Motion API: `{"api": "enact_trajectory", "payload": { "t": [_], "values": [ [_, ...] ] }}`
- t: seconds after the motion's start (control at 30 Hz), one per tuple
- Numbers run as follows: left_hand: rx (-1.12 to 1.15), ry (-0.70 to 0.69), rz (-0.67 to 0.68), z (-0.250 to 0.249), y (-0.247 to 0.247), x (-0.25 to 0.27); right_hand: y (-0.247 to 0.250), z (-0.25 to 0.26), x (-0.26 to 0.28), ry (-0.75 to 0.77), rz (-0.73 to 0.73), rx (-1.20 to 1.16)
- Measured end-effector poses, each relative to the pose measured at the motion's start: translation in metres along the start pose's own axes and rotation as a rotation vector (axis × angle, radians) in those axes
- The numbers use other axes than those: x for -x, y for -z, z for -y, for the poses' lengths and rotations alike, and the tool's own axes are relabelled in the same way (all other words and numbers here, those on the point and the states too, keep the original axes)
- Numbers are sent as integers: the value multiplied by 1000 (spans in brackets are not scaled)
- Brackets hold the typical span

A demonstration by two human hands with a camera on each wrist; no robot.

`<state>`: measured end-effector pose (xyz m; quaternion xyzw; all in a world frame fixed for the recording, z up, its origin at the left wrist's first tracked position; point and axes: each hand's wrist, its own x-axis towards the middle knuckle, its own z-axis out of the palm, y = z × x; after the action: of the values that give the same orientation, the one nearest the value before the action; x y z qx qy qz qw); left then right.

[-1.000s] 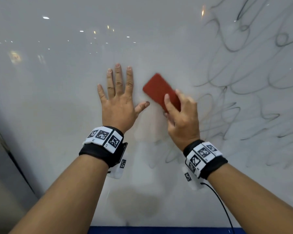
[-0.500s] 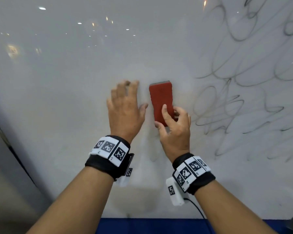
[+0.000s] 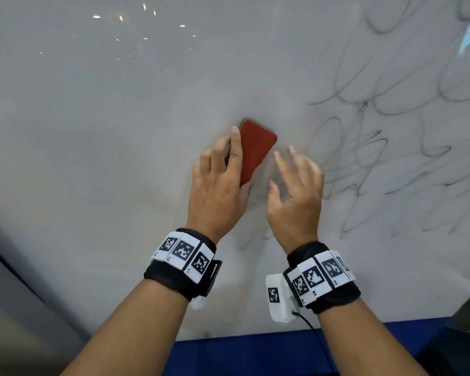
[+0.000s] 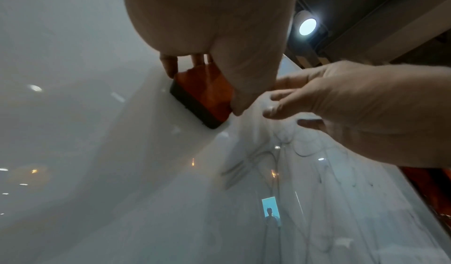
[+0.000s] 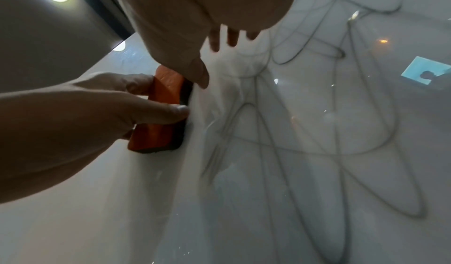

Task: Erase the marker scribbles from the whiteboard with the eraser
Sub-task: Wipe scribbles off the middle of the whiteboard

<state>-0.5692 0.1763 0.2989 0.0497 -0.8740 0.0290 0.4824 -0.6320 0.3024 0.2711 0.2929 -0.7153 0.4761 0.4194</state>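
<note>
I have the red rectangular eraser with its dark felt underside (image 3: 257, 150) lying flat against the glossy white whiteboard (image 3: 120, 158), near the middle of the board and just left of the grey marker scribbles (image 3: 391, 126). My left hand (image 3: 217, 185) is grasping it: the fingers run along its left long edge and the thumb tucks under its lower end, which the left wrist view confirms, with the thumb across the red back and the fingertips (image 4: 168, 65) on the far edge. My right hand (image 3: 296, 191) is released, fingers loosely spread and holding nothing, just beside the eraser's right edge; I cannot tell whether its fingertips touch the board.

Most of the work looks undone to me. The left part of the board is free of lines, but loops of marker fill the whole right side, and a faint smear sits below the eraser.

My worries from here:
- The left-hand grip is a side pinch, not a palm press. If I push hard, the eraser could tip onto an edge and skip over lines.
- The free right hand sits over the scribbles, so it may smudge ink with bare fingers.
- Reaching right with the left arm would cross my wrists and weaken the pressure.
- The board is shiny, so thin residue could hide in the reflections.
</note>
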Motion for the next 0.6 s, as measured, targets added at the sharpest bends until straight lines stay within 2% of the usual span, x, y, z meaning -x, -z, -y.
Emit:
{"api": "enact_trajectory", "payload": {
  "t": [0.1, 0.17, 0.3, 0.43, 0.47, 0.6],
  "values": [
    [-11, 19, -13, -5, -2, 4, 3, -12, -1, -108, 86, 169],
    [-25, 49, -24, -9, -6, 8, 2, -21, 1, -89, 162, 238],
    [-84, 95, -59, -12, -12, 15, 5, -32, 6, -45, 214, 237],
    [-56, 237, -148, -25, -25, 25, 8, -41, 9, -34, 243, 233],
    [-57, 226, -147, -29, -30, 31, 7, -42, 12, -38, 240, 229],
    [-106, 26, -89, -21, -36, 50, 3, -39, 21, -80, 200, 200]
  ]
}}
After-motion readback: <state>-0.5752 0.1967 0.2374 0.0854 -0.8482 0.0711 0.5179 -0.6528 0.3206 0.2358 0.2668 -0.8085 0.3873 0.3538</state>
